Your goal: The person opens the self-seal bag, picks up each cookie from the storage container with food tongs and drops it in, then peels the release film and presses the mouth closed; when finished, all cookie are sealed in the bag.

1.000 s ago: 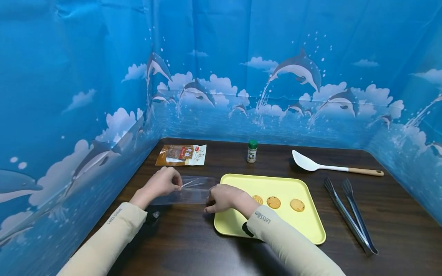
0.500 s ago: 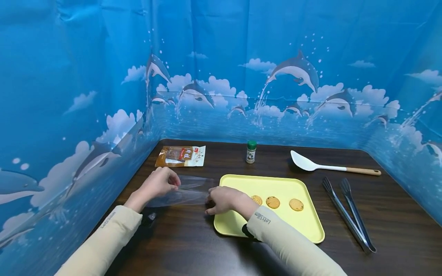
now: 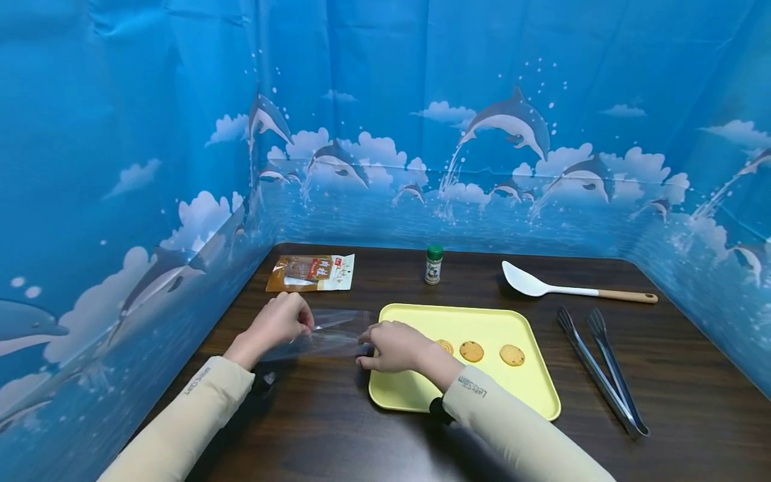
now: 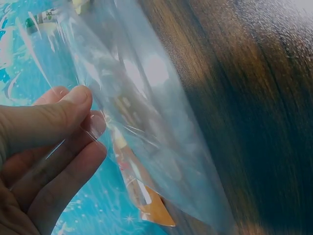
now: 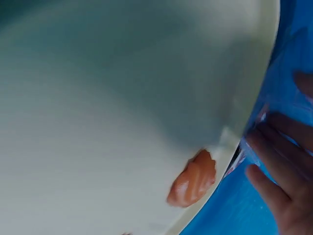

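A clear plastic bag [image 3: 340, 335] lies across between both hands, left of the yellow tray [image 3: 403, 395]. With thumb and fingertips my left hand [image 3: 280, 325] pinches the film near the bag's left end. In the left wrist view the left hand [image 4: 58, 137] has the film between thumb and fingers, and the bag [image 4: 146, 98] spreads away above the table. My right hand [image 3: 394, 345] grips the bag's right end, over the tray's left rim. Fingertips of the right hand [image 5: 283, 161] meet the film beside the rim in the right wrist view. Three cookies [image 3: 472, 351] sit on the tray.
A brown and white food packet [image 3: 310, 272] lies at the back left. A green-capped spice bottle [image 3: 433, 265] stands behind the tray. To the right lie a white spatula [image 3: 530, 281] with a wooden handle and metal tongs [image 3: 602, 375]. Blue dolphin-print sheets wall the table's back and sides.
The bag's near edge dipped leftward half a second ago and now lies straighter. My left hand has shifted slightly; the right hand stays at the bag's right end. The head view has turned slightly.
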Demonstrator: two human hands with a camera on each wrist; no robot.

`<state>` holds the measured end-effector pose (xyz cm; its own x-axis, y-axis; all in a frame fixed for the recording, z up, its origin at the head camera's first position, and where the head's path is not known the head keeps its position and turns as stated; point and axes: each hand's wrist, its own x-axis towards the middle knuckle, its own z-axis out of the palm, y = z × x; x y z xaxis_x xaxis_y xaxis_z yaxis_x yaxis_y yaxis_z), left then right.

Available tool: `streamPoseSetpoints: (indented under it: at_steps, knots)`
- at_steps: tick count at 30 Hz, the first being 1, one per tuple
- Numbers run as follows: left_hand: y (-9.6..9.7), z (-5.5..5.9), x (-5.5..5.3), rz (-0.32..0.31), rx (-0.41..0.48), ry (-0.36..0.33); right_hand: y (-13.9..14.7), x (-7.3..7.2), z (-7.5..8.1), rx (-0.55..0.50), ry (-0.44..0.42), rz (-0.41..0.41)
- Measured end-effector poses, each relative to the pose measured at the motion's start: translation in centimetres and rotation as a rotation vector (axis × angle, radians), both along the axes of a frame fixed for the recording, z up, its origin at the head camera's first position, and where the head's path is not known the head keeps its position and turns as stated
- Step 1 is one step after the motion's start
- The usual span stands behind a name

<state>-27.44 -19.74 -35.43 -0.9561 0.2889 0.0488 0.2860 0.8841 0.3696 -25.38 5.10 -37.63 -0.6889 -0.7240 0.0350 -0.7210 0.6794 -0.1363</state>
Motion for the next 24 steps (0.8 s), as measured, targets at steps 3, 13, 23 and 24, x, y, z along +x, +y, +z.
streamPoseSetpoints:
  at_steps: [3,13,23,24]
  knots:
    - [0.0,0.2,-0.1,0.004,0.018,-0.001,0.8,0.3,0.2,-0.114,0.086,-0.039]
    - [-0.4,0.5,-0.3,0.022,0.015,0.004,4.7,2.5,1.8,-0.326,0.153,-0.333]
    - [-1.0,0.4,-0.1,0.001,0.029,0.017,9.6,4.3,2.1,-0.379,0.095,-0.495]
    - [-1.1,0.4,-0.1,0.003,0.030,0.017,10.2,4.4,2.1,-0.382,0.097,-0.505]
